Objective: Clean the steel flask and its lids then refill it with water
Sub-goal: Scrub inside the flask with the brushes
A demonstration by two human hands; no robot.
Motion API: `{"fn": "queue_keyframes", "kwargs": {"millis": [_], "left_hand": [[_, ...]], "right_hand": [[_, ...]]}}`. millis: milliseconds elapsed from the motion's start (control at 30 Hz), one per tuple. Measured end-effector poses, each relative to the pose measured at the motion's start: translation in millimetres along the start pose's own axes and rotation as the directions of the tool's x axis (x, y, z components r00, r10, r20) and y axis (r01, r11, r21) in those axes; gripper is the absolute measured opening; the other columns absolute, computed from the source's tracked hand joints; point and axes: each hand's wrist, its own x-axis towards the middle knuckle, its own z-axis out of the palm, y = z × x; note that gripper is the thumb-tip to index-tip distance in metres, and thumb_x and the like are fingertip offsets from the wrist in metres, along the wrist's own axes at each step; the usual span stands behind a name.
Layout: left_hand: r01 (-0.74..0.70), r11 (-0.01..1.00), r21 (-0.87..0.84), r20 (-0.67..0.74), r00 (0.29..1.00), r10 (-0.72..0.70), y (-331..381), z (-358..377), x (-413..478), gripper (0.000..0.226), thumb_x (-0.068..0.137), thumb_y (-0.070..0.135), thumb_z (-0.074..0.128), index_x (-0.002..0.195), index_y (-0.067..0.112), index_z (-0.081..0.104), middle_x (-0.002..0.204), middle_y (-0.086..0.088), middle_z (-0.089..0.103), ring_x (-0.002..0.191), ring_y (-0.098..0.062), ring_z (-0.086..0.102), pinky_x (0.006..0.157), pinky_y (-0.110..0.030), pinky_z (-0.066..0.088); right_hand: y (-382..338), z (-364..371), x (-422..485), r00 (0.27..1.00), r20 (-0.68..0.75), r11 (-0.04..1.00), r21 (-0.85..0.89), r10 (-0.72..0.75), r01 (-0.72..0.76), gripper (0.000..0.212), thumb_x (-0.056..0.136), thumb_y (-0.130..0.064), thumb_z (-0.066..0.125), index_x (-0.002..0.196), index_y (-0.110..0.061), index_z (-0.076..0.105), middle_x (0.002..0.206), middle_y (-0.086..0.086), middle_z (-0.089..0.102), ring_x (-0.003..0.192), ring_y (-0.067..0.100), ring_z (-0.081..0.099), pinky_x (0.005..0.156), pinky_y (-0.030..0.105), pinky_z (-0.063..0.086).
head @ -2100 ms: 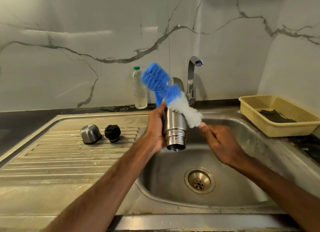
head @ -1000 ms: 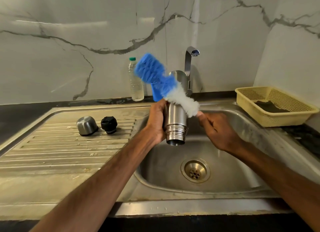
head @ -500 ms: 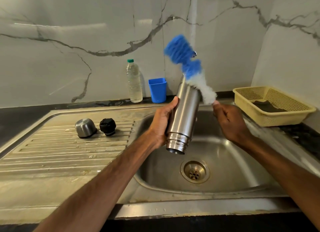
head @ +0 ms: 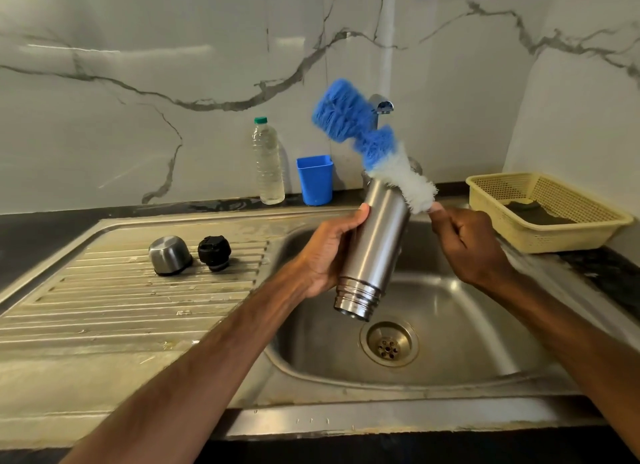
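The sink (head: 467, 325) filled the view, with a yellow basket (head: 540, 237) at its right. Over the basin the left hand (head: 329, 252) gripped the flask (head: 375, 249), which was tilted with its threaded mouth toward the drain (head: 388, 346). The right hand (head: 467, 245) pinched the brush (head: 381, 148) by its handle. Its white bristles touched the flask's upturned base. A bottle (head: 268, 162) and a blue cup (head: 315, 179) stood behind the sink. On the drainboard (head: 121, 308) the steel lid (head: 169, 256) and the black lid (head: 214, 252) lay just beside each other.

No text, label, brand or number is legible on anything here.
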Motion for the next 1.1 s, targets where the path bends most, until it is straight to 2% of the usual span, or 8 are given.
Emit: {"fn": "queue_keyframes", "kwargs": {"millis": [133, 233, 367, 500, 633, 767, 867, 1100], "left_hand": [[0.018, 0.997, -0.075, 0.096, 0.995, -0.011, 0, -2, -4, 0.05, 0.105, 0.036, 0.043, 0.146, 0.006, 0.047, 0.145, -0.026, 0.055, 0.11, -0.034, 0.066, 0.09, -0.042, 0.057], [0.011, 0.996, -0.086, 0.098, 0.995, -0.002, 1, 3, -5, 0.048, 0.105, 0.036, 0.043, 0.142, 0.007, 0.05, 0.14, -0.025, 0.06, 0.105, -0.033, 0.068, 0.087, -0.041, 0.058], [0.002, 0.999, -0.046, 0.108, 0.994, 0.003, -1, 7, -3, 0.058, 0.1, 0.041, 0.055, 0.143, 0.003, 0.049, 0.134, -0.023, 0.062, 0.103, -0.029, 0.066, 0.09, -0.044, 0.054], [0.052, 0.999, -0.016, 0.032, 0.998, -0.051, -2, 9, -3, 0.058, 0.086, 0.038, 0.069, 0.13, 0.003, 0.055, 0.109, -0.02, 0.07, 0.091, -0.028, 0.068, 0.086, -0.041, 0.057], [0.034, 0.999, -0.001, -0.004, 0.999, -0.034, 0, 6, -4, 0.061, 0.085, 0.039, 0.07, 0.131, 0.001, 0.056, 0.12, -0.025, 0.066, 0.106, -0.037, 0.063, 0.108, -0.054, 0.045], [-0.021, 0.999, 0.045, 0.001, 1.0, 0.021, 0, 8, -1, 0.059, 0.088, 0.035, 0.069, 0.137, 0.005, 0.055, 0.138, -0.025, 0.061, 0.131, -0.042, 0.057, 0.112, -0.055, 0.045], [-0.061, 0.998, -0.012, -0.005, 0.998, 0.061, 3, 10, 0, 0.057, 0.092, 0.035, 0.068, 0.138, 0.005, 0.053, 0.138, -0.023, 0.062, 0.133, -0.043, 0.055, 0.113, -0.056, 0.043], [-0.183, 0.975, -0.123, -0.194, 0.968, 0.158, 20, -7, -3, 0.052, 0.096, 0.036, 0.065, 0.136, 0.005, 0.055, 0.124, -0.022, 0.067, 0.099, -0.034, 0.069, 0.085, -0.046, 0.06]], "right_hand": [[6, -3, 10, 0.992, -0.043, 0.993, -0.028, 0.116, -0.118, 0.057, 0.106, -0.044, 0.035, 0.057, -0.017, 0.038, 0.05, -0.002, 0.035, 0.046, 0.012, 0.032, 0.05, 0.035, 0.027], [4, -4, 6, 0.998, -0.026, 0.999, -0.014, 0.049, -0.05, 0.054, 0.107, -0.042, 0.036, 0.059, -0.017, 0.038, 0.052, -0.002, 0.036, 0.047, 0.009, 0.032, 0.05, 0.034, 0.027], [6, -5, 9, 0.998, -0.014, 0.997, -0.038, 0.059, -0.06, 0.057, 0.107, -0.043, 0.036, 0.059, -0.013, 0.041, 0.052, -0.001, 0.037, 0.047, 0.011, 0.034, 0.05, 0.035, 0.029], [3, -4, 5, 1.0, 0.01, 0.999, -0.032, 0.018, -0.017, 0.056, 0.108, -0.044, 0.035, 0.062, -0.012, 0.045, 0.053, 0.003, 0.041, 0.047, 0.011, 0.037, 0.05, 0.03, 0.029], [5, -8, 8, 0.998, -0.027, 0.997, -0.051, 0.053, -0.054, 0.057, 0.108, -0.041, 0.037, 0.06, -0.011, 0.044, 0.051, 0.002, 0.04, 0.047, 0.014, 0.036, 0.05, 0.037, 0.031], [9, -12, 10, 0.988, -0.017, 0.988, 0.022, 0.152, -0.151, 0.057, 0.108, -0.043, 0.035, 0.06, -0.013, 0.043, 0.051, -0.003, 0.038, 0.048, 0.013, 0.035, 0.053, 0.034, 0.029], [3, -8, 5, 0.982, 0.038, 0.965, 0.179, 0.186, -0.19, 0.053, 0.104, -0.045, 0.036, 0.067, -0.01, 0.049, 0.05, -0.007, 0.04, 0.047, 0.008, 0.035, 0.054, 0.029, 0.029], [-33, 13, -16, 0.971, 0.236, 0.978, 0.192, 0.04, -0.087, 0.044, 0.107, -0.04, 0.039, 0.076, -0.015, 0.058, 0.064, 0.0, 0.055, 0.056, 0.017, 0.05, 0.052, 0.033, 0.04]]}}
